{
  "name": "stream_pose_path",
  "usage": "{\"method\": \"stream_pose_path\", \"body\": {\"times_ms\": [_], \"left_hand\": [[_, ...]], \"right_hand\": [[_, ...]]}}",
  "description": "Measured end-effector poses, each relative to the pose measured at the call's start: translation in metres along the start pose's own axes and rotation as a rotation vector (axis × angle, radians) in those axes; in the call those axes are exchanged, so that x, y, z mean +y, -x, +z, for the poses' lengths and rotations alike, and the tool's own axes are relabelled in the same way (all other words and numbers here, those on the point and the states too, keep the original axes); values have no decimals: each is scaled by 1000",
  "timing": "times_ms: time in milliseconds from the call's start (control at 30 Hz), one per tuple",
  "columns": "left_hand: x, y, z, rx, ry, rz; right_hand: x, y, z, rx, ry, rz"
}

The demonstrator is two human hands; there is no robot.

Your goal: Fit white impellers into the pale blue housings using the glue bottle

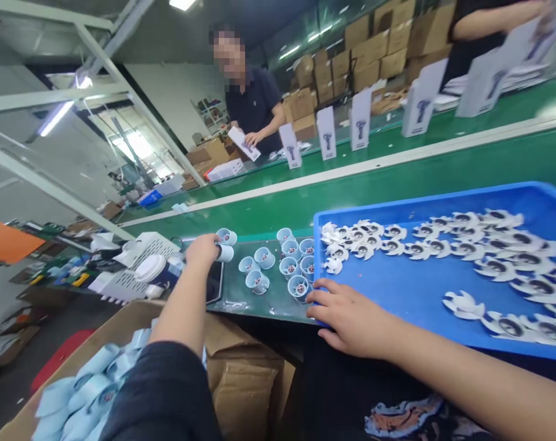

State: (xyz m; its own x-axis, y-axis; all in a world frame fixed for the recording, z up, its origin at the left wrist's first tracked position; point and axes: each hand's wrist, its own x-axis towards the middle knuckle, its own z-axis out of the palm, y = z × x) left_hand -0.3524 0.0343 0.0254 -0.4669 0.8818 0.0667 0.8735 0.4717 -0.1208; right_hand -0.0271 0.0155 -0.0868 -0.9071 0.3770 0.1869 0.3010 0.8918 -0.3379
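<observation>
My left hand (201,251) is closed around the end of a light blue plastic cup (225,253), which lies tipped on its side above a dark phone-like slab (214,283). Several more light blue cups (257,282) with small reddish and metal parts inside stand upright on the green bench, in two loose groups. At the near left corner of a blue tray (397,288), my right hand (351,315) lies with fingers spread over the rim, holding nothing. White fan-like impellers (464,304) with curved blades lie in rows inside that tray.
A cardboard box (241,380) holding light blue cups (94,380) sits below the bench at left. White printed boxes (326,131) stand along the green conveyor (259,196). Across it, a person (254,98) handles a white box; another person's arm (498,21) shows at upper right.
</observation>
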Motion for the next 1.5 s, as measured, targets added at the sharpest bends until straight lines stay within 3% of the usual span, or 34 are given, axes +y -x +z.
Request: {"method": "stream_pose_path", "body": {"times_ms": [167,267,333,400,467,633,700,800,933,1067,1233,1500], "left_hand": [[71,-23,6,-52,64,168],[88,-21,6,-81,98,231],[86,-16,3,-105,122,233],[72,-8,-3,-139,144,203],[43,8,-12,-166,162,142],[-70,87,-24,-129,306,-16],[-109,125,-9,-222,288,-184],[-143,169,41,-413,158,-316],[-150,190,122,-536,133,-330],[-149,186,168,-574,63,-390],[-153,176,180,-650,11,-427],[-145,193,158,-627,-33,-442]], "right_hand": [[0,-2,-4,-5,8,16],[1,-2,-3,8,8,12],[1,-1,-1,23,4,2],[3,2,3,31,-6,-18],[8,5,9,29,-27,-49],[22,11,25,205,88,-196],[24,12,28,246,126,-231],[23,12,28,258,145,-247],[23,11,27,249,163,-260],[24,11,24,233,157,-261],[25,13,22,190,107,-233],[25,9,19,210,123,-280]]}}
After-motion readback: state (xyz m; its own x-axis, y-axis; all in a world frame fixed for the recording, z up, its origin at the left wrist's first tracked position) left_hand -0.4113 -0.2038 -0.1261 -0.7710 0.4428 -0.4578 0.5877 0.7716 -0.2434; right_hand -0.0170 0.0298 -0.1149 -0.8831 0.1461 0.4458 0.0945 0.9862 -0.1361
